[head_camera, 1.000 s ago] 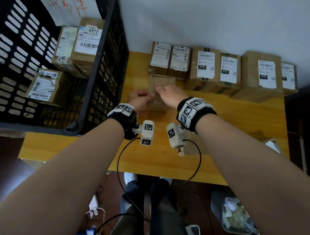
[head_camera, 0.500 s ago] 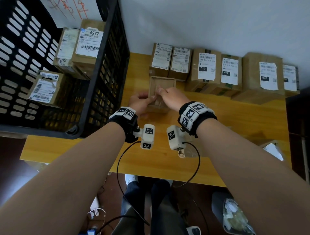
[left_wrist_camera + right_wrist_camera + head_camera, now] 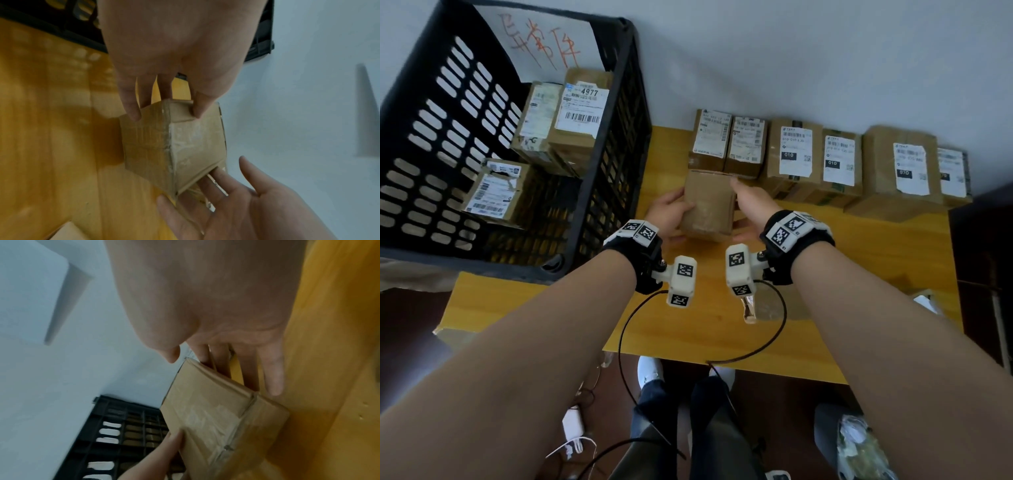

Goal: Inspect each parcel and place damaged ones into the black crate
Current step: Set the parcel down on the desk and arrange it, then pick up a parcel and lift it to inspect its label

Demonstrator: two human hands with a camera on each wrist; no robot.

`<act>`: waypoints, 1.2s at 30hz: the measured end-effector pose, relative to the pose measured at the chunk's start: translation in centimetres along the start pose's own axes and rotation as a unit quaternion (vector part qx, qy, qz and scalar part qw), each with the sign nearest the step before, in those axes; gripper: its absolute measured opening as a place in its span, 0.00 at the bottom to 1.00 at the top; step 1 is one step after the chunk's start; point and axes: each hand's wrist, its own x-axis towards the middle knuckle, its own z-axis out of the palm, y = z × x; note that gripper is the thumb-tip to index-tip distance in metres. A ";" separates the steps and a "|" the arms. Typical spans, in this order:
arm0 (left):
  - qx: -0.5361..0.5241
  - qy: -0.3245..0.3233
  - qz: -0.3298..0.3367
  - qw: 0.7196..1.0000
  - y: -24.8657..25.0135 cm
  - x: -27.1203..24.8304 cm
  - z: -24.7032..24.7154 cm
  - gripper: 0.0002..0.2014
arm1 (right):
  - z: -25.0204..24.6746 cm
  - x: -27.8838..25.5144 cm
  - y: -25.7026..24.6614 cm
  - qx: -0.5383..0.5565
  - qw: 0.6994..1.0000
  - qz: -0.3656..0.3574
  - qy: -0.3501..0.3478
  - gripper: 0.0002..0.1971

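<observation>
Parcel in hand: a small brown cardboard box (image 3: 708, 205) with clear tape over its faces, held between both hands just above the yellow wooden table (image 3: 859, 260), in front of the row of parcels.
Left hand: the left hand (image 3: 671, 214) grips the box from its 9 o'clock side, thumb on the upper face and fingertips (image 3: 133, 113) curled onto the side.
Right hand: the right hand (image 3: 751, 205) supports the box at its 3 o'clock side; its fingers (image 3: 273, 379) lie straight along the side and under the box, the thumb lifted clear, so the hand is open-palmed against the cardboard.
Box, wrist views: one corner points toward the left wrist camera (image 3: 172, 146); a taped seam runs across the face seen from the right wrist (image 3: 222, 421).
Black crate: a slotted black plastic crate (image 3: 448, 113) stands at the table's 10 o'clock, touching its left end; three labelled boxes (image 3: 582, 113) lie inside.
Row of parcels: six labelled cardboard boxes (image 3: 796, 157) stand side by side against the wall, from 12 to 2 o'clock.
Sign: a white sheet with red handwriting (image 3: 541, 44) leans at the crate's far wall.
</observation>
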 end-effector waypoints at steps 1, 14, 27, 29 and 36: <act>-0.007 -0.001 0.005 1.000 0.9 -0.5 -0.2 0.23 | -0.2 -0.6 -0.8 -0.015 1.000 -0.017 0.012 0.34; -0.090 0.032 0.108 0.990 12.5 -7.7 -2.1 0.15 | -3.1 -8.9 -10.7 0.052 0.987 -0.142 0.059 0.25; -0.068 0.026 0.152 0.986 15.5 -11.1 -3.1 0.43 | -5.2 -12.3 -12.6 0.137 0.976 -0.158 0.058 0.10; -0.069 0.010 0.167 0.983 15.9 -11.8 -2.9 0.20 | -5.7 -12.2 -12.0 0.125 0.975 -0.167 0.070 0.15; -0.089 0.008 0.189 0.978 15.9 -11.7 -1.2 0.11 | -7.4 -10.8 -10.2 0.087 0.983 -0.158 0.037 0.14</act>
